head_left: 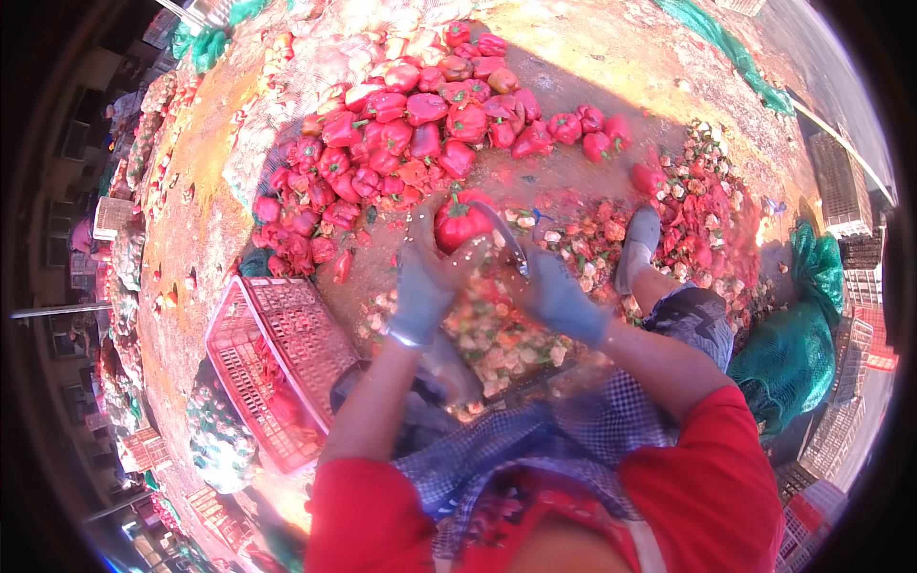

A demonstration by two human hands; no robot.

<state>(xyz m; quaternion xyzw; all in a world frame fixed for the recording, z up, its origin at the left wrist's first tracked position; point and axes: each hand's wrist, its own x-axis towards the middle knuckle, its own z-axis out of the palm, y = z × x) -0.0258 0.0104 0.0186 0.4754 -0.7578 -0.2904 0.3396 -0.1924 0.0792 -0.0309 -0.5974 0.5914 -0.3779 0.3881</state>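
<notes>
A whole red bell pepper (460,225) with a green stem is in front of me, stem end up. My left hand (422,286), in a grey-blue glove, is closed around its left side; the fingertips are blurred. In my right hand (562,294), gloved alike, is a knife with a curved blade (503,229). The blade arcs over the right side of the pepper near the stem; whether it has cut in, I cannot tell. Pale flecks like seeds show around both hands. Beneath them lies a blurred heap of cut pepper cores (506,334).
A large pile of red peppers (392,134) spreads ahead and to the left. At my left a pink plastic crate (315,339) lies tilted, with red pieces inside. Red scraps and cores (707,210) cover the ground by my right shoe (640,244). Green netting (793,344) lies farther right, near stacked crates (841,372).
</notes>
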